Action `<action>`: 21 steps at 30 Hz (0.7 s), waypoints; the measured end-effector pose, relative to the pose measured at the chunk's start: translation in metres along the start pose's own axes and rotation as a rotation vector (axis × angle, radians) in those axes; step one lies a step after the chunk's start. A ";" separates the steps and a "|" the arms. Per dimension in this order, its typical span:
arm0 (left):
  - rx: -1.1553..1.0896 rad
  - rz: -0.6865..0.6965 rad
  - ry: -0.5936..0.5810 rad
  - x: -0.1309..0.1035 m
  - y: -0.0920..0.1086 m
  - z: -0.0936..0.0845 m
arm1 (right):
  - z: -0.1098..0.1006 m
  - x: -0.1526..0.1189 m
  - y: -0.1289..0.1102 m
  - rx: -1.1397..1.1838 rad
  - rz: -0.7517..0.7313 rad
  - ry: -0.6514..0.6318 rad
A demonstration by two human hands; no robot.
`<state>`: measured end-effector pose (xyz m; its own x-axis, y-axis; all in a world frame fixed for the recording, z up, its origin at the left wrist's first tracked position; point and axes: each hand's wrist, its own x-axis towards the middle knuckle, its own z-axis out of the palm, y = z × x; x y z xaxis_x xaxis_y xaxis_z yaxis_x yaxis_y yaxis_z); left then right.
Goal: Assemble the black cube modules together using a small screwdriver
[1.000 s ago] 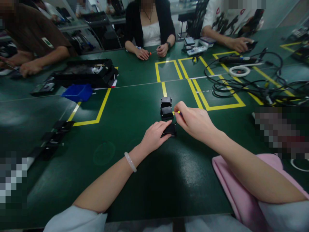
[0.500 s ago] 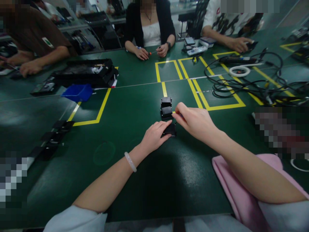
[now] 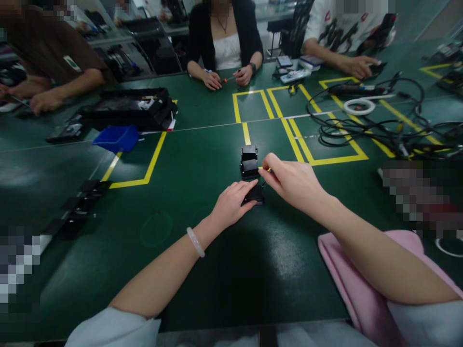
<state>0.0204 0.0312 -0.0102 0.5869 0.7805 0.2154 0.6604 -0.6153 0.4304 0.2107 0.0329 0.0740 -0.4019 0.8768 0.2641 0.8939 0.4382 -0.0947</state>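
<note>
My left hand [image 3: 235, 202] grips a small black block-like part [image 3: 255, 194] on the green table, thumb on its near side and fingers across the far side. Close to its right end, my right hand [image 3: 285, 178] is closed in a pinch. A thin dark bit shows below those fingertips by the part, too small to name. Just beyond stand two similar black parts, the nearer one [image 3: 249, 168] and the farther one [image 3: 249, 153], in a line on the table.
Several black parts [image 3: 79, 205] lie in a row at left. Behind them are a blue tray [image 3: 117, 138] and black trays [image 3: 126, 108]. Coiled black cables [image 3: 336, 135] and a white ring [image 3: 359, 106] lie right. A pink cloth [image 3: 347, 270] lies under my right forearm. Co-workers sit opposite.
My hands and the black parts hold the same places. Across the table, a co-worker's hands have shifted very slightly.
</note>
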 end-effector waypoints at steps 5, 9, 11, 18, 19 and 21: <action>0.004 -0.003 0.002 0.000 0.001 0.000 | 0.002 0.000 0.001 -0.010 0.022 0.004; 0.000 -0.002 0.002 0.000 0.001 -0.001 | 0.001 0.000 0.000 0.000 0.023 0.019; 0.001 -0.002 0.000 0.000 0.001 -0.001 | 0.000 0.000 0.000 0.004 0.017 0.021; -0.002 -0.006 -0.007 0.000 0.001 -0.002 | -0.001 0.001 -0.001 -0.007 0.030 -0.018; -0.004 -0.006 -0.008 0.000 0.001 -0.002 | -0.001 0.001 -0.001 -0.004 0.034 -0.019; -0.002 -0.006 -0.010 0.000 0.001 -0.002 | -0.002 0.001 -0.001 0.016 0.029 -0.015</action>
<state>0.0205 0.0307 -0.0082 0.5874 0.7832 0.2041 0.6629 -0.6102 0.4337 0.2098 0.0330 0.0759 -0.3787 0.8919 0.2470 0.9020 0.4155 -0.1171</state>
